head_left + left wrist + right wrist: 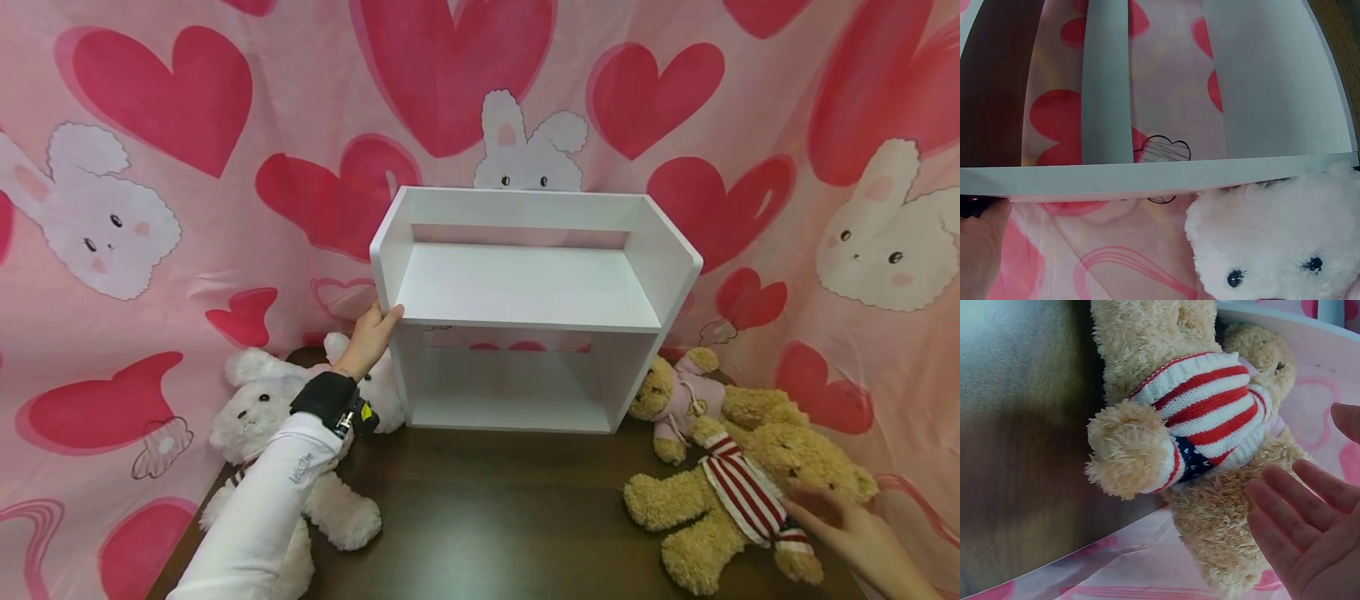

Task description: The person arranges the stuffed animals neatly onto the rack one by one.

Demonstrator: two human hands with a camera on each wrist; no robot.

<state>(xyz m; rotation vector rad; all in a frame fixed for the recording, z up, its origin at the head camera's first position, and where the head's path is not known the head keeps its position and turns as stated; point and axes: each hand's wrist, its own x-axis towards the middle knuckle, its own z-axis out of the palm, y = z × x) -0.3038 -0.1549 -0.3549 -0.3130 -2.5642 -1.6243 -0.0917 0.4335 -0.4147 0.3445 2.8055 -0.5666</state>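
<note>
A white two-tier shelf (525, 287) stands at the back of the dark table. My left hand (369, 337) grips its left side panel around mid-height, thumb at the front edge, the other fingers mostly hidden on the outer side. On the right lies a teddy bear (742, 492) in a red-and-white striped sweater, on its back. Over its head and shoulder is my right hand (1310, 531), palm showing and fingers extended, with nothing held. Another teddy bear (678, 400) in a pink hoodie lies behind it, against the shelf's right side.
Left of the shelf sit white plush rabbits; one (258, 404) is partly covered by my left forearm, another (386, 392) leans by the shelf's side. A pink cloth (300, 108) with hearts and rabbits hangs around the table (495, 508).
</note>
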